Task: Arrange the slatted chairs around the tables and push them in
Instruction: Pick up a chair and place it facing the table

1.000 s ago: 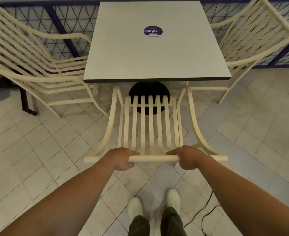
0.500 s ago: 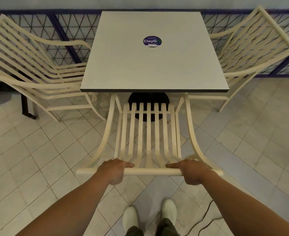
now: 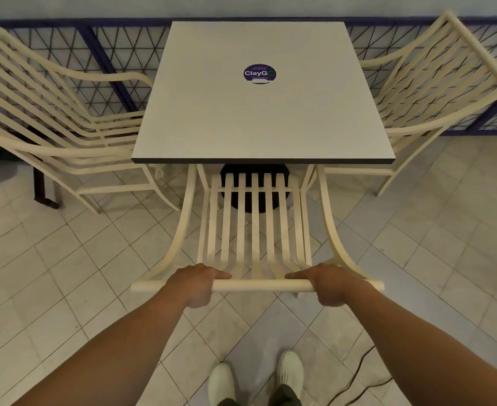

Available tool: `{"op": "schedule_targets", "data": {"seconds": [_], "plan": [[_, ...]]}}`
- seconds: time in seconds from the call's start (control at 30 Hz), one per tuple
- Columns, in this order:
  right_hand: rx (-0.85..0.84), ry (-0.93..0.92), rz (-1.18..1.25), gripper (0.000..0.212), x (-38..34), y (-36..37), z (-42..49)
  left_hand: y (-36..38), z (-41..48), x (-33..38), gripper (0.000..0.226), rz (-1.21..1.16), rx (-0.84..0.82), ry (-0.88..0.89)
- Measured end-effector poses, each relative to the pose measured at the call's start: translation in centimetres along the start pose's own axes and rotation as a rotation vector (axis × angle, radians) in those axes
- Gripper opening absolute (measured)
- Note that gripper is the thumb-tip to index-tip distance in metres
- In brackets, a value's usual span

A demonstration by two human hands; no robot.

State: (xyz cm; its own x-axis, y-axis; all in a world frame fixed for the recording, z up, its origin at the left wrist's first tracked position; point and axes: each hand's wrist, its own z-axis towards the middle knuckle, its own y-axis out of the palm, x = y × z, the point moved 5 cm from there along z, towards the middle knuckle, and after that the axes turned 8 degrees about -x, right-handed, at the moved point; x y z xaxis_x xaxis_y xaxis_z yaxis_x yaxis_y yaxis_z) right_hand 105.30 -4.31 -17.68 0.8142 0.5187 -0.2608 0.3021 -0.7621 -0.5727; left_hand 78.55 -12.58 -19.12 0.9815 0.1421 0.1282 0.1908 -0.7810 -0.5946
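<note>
Below us, at the near edge of the square grey table with a dark rim, stands the cream slatted metal chair that we are handling, its back toward us and the front of its seat tucked under the tabletop. Our left hand and our right hand both grip the chair's round top rail, one toward each end, fingers curled over it and one digit of each lying along the rail toward the middle; the bare stretch of rail runs between them. Through the seat slats we see the table's round black base. A round purple sticker reading "ClayGo" sits on the far half of the tabletop. A second cream slatted armchair stands at the table's left side, its seat reaching to the table edge, and a third cream slatted chair stands at the right side, likewise close against the table. Behind all three runs a blue-framed railing with dark triangular mesh. The floor is pale square tile. At the bottom we see our two white shoes, well back from the chair, and a thin black cable trailing across the tiles to their right. A dark metal leg stands on the floor beside the left chair.
</note>
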Motion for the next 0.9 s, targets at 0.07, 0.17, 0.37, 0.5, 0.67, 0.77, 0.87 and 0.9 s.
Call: {"op": "schedule_targets", "data": {"seconds": [0.07,0.17,0.37,0.5,0.67,0.77,0.87,0.9], "plan": [[0.001,0.005,0.003,0.079,0.0,-0.2,0.1,-0.3,0.1,0.0,0.074,0.004,0.001,0.0],[-0.001,0.009,0.0,0.078,-0.1,-0.1,0.0,-0.3,0.0,0.1,0.076,0.021,-0.015,0.002],[0.012,0.016,0.008,0.078,-0.3,0.0,-0.6,-0.2,-0.5,0.5,0.079,0.013,-0.024,0.01],[-0.016,0.023,0.026,0.082,-0.1,0.9,-1.0,0.5,-0.6,0.8,0.08,0.021,-0.028,0.021],[-0.014,0.02,0.034,0.081,0.2,1.0,-1.1,0.4,-0.6,1.3,0.081,0.021,-0.028,0.016],[-0.021,0.015,0.035,0.081,0.5,0.7,-0.9,0.2,-0.5,1.3,0.08,0.021,-0.037,0.009],[-0.016,0.015,0.019,0.081,0.7,0.1,-0.6,-0.5,-0.2,1.3,0.079,0.016,-0.029,0.007],[-0.011,0.013,0.019,0.081,0.8,-0.2,-0.5,-0.7,-0.1,1.4,0.078,0.016,-0.023,0.01]]}}
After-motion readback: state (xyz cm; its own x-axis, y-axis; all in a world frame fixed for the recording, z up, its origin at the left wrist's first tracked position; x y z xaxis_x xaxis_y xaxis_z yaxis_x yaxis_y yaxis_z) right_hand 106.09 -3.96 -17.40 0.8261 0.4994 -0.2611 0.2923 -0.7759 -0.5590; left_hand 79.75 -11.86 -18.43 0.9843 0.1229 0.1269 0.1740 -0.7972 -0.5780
